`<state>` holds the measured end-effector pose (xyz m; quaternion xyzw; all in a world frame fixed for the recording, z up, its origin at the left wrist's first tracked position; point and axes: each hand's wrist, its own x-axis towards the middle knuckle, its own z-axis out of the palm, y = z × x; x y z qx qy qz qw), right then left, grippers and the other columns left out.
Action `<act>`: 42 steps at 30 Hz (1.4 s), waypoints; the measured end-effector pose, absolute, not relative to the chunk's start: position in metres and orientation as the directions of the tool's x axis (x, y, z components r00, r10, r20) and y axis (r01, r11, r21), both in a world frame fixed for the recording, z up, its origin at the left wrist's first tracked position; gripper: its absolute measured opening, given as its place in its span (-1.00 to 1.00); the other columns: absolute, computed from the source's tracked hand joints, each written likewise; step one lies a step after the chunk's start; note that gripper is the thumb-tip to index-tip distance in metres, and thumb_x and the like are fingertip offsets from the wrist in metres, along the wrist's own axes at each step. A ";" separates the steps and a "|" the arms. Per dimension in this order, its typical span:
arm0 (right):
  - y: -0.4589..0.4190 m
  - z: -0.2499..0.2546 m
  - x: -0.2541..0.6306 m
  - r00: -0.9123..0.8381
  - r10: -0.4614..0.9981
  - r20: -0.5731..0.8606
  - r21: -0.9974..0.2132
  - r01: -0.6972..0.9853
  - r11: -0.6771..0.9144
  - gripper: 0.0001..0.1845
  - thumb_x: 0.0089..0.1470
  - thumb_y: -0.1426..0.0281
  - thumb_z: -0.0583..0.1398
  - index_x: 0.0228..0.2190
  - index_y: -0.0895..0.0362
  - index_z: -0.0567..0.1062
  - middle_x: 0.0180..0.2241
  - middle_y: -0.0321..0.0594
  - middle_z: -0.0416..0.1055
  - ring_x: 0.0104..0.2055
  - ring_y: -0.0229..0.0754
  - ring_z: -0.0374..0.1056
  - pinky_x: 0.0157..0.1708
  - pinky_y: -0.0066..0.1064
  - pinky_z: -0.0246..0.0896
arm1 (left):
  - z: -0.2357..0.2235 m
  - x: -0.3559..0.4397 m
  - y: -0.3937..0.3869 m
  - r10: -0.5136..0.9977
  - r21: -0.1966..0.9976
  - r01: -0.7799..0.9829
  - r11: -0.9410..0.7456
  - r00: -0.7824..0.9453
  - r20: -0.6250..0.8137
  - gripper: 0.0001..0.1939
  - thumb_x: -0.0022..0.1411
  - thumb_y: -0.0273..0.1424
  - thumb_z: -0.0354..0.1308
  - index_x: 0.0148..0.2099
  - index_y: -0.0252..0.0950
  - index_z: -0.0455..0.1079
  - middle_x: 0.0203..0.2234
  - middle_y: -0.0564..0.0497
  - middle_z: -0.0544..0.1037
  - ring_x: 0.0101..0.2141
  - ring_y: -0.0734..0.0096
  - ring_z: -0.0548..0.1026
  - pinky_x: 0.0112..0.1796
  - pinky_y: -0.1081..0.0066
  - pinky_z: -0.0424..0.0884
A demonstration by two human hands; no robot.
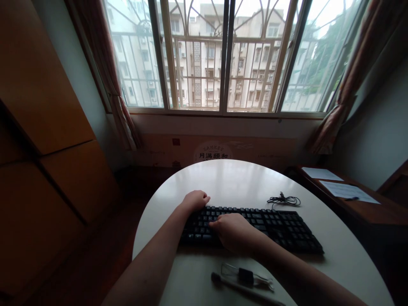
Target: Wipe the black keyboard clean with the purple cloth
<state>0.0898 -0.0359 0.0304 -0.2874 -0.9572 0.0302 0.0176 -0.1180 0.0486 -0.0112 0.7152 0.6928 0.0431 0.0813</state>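
A black keyboard (274, 225) lies across the white round table. At its back left corner rests my left hand (195, 200), closed, with the fingers curled; whether it grips the keyboard's edge is hidden. My right hand (232, 231) is closed low over the left-middle keys, its thumb tip pointing left at them. Anything inside its fingers is out of sight. In front of the keyboard lies a wire puller with a black grip (246, 276), and beside it a thin-handled brush-like tool (216, 278), its dark head blurred.
Behind the keyboard's right half sits a coiled black cable (283, 199). The round table (223, 178) curves away on both sides. To the right, a brown desk (350, 212) bears paper sheets (347, 191) and a dark pen. An orange-brown cabinet (73, 178) stands left; a barred window is ahead.
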 end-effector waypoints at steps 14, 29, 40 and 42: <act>-0.036 0.026 0.089 -0.837 0.544 0.059 -0.056 0.541 0.839 -0.73 0.16 0.42 0.06 -0.25 0.06 0.56 -0.36 -0.17 0.52 -0.37 -0.09 0.45 -0.40 -0.37 0.17 | -0.015 -0.122 0.051 0.998 0.185 0.982 -0.036 0.045 -0.044 -0.60 0.26 -0.13 -0.07 -0.36 -0.19 0.51 -0.34 -0.05 0.63 -0.31 0.26 0.52 -0.36 0.40 0.31; -0.037 0.032 0.089 -0.827 0.561 0.028 -0.068 0.558 0.827 -0.63 0.29 0.37 -0.04 -0.18 0.04 0.57 -0.31 -0.15 0.55 -0.31 -0.07 0.47 -0.35 -0.36 0.18 | -0.014 -0.118 0.051 0.997 0.190 0.981 -0.036 0.049 -0.064 -0.60 0.27 -0.13 -0.07 -0.30 -0.20 0.55 -0.29 -0.07 0.63 -0.25 0.23 0.53 -0.30 0.40 0.35; -0.029 0.021 0.123 -0.793 0.605 0.070 -0.155 0.591 0.792 -0.62 0.24 0.39 0.06 0.00 -0.13 0.52 -0.28 -0.23 0.53 -0.33 -0.16 0.44 -0.38 -0.42 0.10 | -0.009 -0.116 0.049 0.995 0.214 0.976 -0.042 0.059 -0.076 -0.61 0.26 -0.13 -0.05 -0.29 -0.19 0.55 -0.28 -0.06 0.63 -0.27 0.23 0.53 -0.31 0.38 0.36; -0.030 0.015 0.129 -0.769 0.633 0.094 -0.186 0.611 0.770 -0.60 0.23 0.40 0.07 0.02 -0.16 0.51 -0.28 -0.25 0.52 -0.33 -0.19 0.43 -0.39 -0.43 0.09 | -0.010 -0.117 0.050 0.995 0.216 0.976 -0.039 0.058 -0.081 -0.60 0.26 -0.12 -0.05 -0.30 -0.19 0.55 -0.29 -0.06 0.63 -0.28 0.23 0.53 -0.31 0.39 0.36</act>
